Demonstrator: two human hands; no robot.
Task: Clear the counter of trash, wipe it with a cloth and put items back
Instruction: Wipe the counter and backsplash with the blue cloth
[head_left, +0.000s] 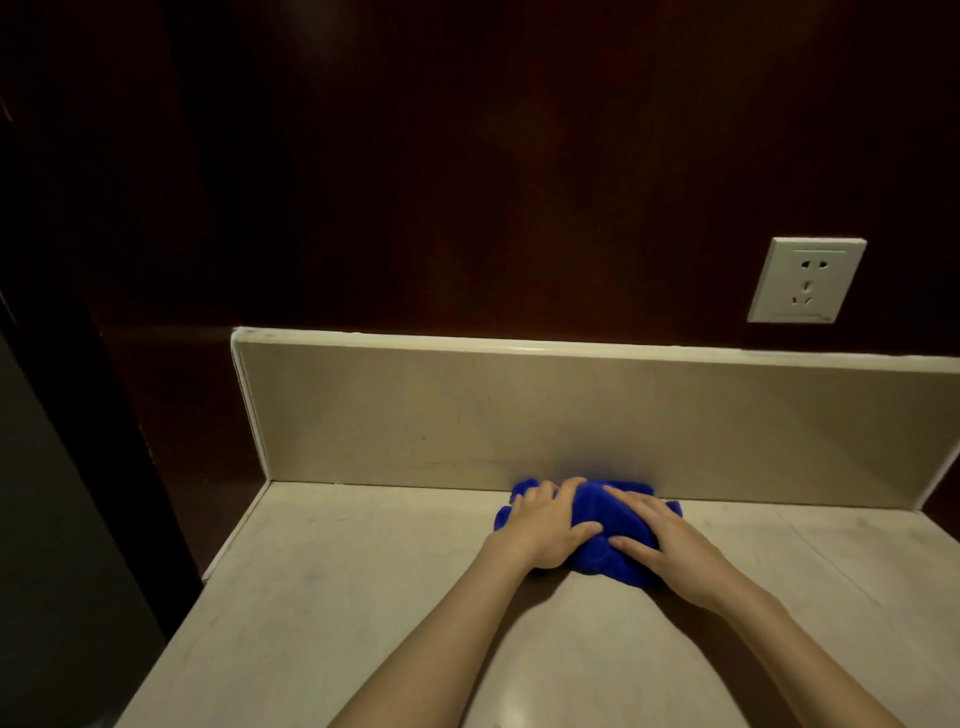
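Pressing both hands, seemingly flat, on bunched blue cloth.

we seem to be indoors at a built-in counter of pale stone, its low backsplash across the middle, dark wood panelling above, a white wall socket at centre right; home or hotel, we cannot tell.

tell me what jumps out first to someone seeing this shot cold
The bright blue bunched cloth jumps out, lying on the pale stone counter right against its low beige backsplash. Both hands press on it, the left hand and the right hand with fingers fairly straight. Next comes the white wall socket on the dark wood panel at upper right.
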